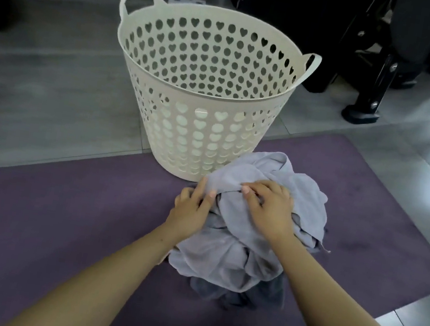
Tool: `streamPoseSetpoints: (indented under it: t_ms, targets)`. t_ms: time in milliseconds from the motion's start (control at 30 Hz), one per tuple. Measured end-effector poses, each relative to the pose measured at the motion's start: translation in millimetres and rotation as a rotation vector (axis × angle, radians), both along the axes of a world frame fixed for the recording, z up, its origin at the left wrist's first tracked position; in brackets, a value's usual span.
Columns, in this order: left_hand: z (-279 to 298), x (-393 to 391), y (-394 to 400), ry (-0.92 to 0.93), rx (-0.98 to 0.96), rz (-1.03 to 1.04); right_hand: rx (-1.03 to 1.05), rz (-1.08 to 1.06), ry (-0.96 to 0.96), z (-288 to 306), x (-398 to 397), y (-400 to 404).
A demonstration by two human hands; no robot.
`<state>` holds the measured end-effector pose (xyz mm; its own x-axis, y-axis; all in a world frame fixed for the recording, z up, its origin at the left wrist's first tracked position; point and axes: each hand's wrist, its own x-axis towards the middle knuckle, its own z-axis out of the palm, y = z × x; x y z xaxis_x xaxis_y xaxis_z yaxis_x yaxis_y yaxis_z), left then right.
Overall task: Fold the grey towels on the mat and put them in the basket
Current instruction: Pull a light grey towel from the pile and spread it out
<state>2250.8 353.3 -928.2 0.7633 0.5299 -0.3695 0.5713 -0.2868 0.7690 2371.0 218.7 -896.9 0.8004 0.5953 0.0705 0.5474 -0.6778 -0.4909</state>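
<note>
Two hands are seen from the head view on a crumpled heap of grey towels (pixel 246 241), which is piled on the purple mat (pixel 58 222) just in front of the basket (pixel 204 99). The heap is unfolded and bunched into loose creases; a lighter grey cloth lies uppermost, and a darker grey one shows beneath its near edge. A loose thread or corner is seen trailing off at the right side of the pile. The far edge of the heap touches or nearly touches the basket's lower wall.

The left hand (pixel 191 204) is laid at the left side of the pile, its fingers (pixel 201 189) curled over a fold of the top cloth. The right hand (pixel 272 203) is placed on the crest of the heap, its fingers (pixel 253 190) bent and pinching a ridge of the same cloth. The two hands are close together, almost meeting at the fold.

The basket is cream plastic, pierced with round and heart-shaped holes, fitted with two loop handles, and stands upright, partly on the mat's far edge and partly on the grey tiled floor (pixel 36 95). Nothing can be seen through its open mouth but its own wall.

Bare mat is left to the left of the pile and a narrower strip to the right, where the mat's rounded corner is met by the tiles. Dark equipment (pixel 393 58) is stood on the floor beyond the basket at the upper right.
</note>
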Motion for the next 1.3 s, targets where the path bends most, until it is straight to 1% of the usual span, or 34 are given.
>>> streamPoseSetpoints:
  t_ms: [67, 133, 167, 200, 233, 300, 367, 433, 467, 533, 600, 667, 800, 967, 1100, 1167, 1233, 1300]
  targets:
    - [4, 5, -2, -0.007, -0.112, 0.132, 0.127, -0.024, 0.009, 4, -1, -6]
    - [7, 10, -7, 0.020, -0.171, 0.194, 0.233, -0.114, -0.089, 9, 1, -14]
    - [8, 13, -9, 0.045, -0.186, 0.208, 0.241, -0.204, -0.172, 10, 5, -18]
    - [7, 16, -10, 0.077, -0.203, 0.227, 0.213, -0.313, -0.211, 10, 11, -22]
    - [5, 20, -10, 0.114, -0.217, 0.244, 0.159, -0.424, -0.172, 8, 17, -26]
    - [-5, 29, -2, 0.187, -0.262, 0.257, 0.058, -0.567, 0.078, 0, 31, -37]
    - [-22, 35, 6, 0.191, -0.399, 0.256, 0.040, -0.580, 0.350, -8, 38, -47]
    - [-37, 38, 5, 0.163, -0.563, 0.240, 0.084, -0.530, 0.551, -20, 46, -55]
    - [-44, 38, 2, 0.144, -0.617, 0.227, 0.123, -0.487, 0.615, -27, 49, -57]
    - [-54, 42, -5, 0.098, -0.654, 0.197, 0.260, -0.398, 0.716, -40, 58, -64]
    - [-57, 50, -12, 0.044, -0.677, 0.174, 0.391, -0.339, 0.783, -45, 65, -73]
    - [-54, 59, -18, 0.021, -0.699, 0.169, 0.474, -0.297, 0.825, -45, 71, -81]
    - [-47, 76, -32, 0.003, -0.737, 0.152, 0.501, -0.270, 0.798, -38, 81, -96]
    - [-42, 114, -68, -0.150, -0.751, 0.117, 0.515, -0.341, 0.692, -23, 108, -121]
    - [-40, 141, -85, -0.249, -0.782, 0.083, 0.534, -0.316, 0.594, -9, 128, -137]
    - [-42, 141, -83, -0.277, -0.724, 0.097, 0.476, -0.308, 0.509, -13, 128, -140]
    - [-46, 137, -78, -0.242, -0.582, 0.172, 0.417, -0.331, 0.462, -18, 122, -139]
    - [-47, 130, -72, -0.184, -0.416, 0.242, 0.404, -0.346, 0.410, -13, 107, -133]
